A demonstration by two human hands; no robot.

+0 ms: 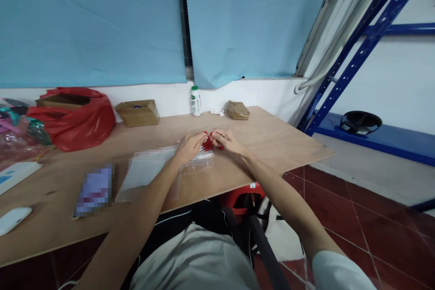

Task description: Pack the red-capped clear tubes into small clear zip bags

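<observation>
My left hand and my right hand meet over the middle of the table, fingertips pinched close together. Between them is a small red piece; its kind is too small to make out, and my fingers cover part of it. More red shows just below my right fingers. Under and beside my hands lie clear, shiny plastic strips or sleeves. A stack of flat clear plastic bags lies to the left, partly hidden by my left forearm.
Along the back stand a red plastic bag around a box, an open cardboard box, a white bottle with green cap and a brown package. A blurred purple item and a white mouse lie left. Blue shelving stands right.
</observation>
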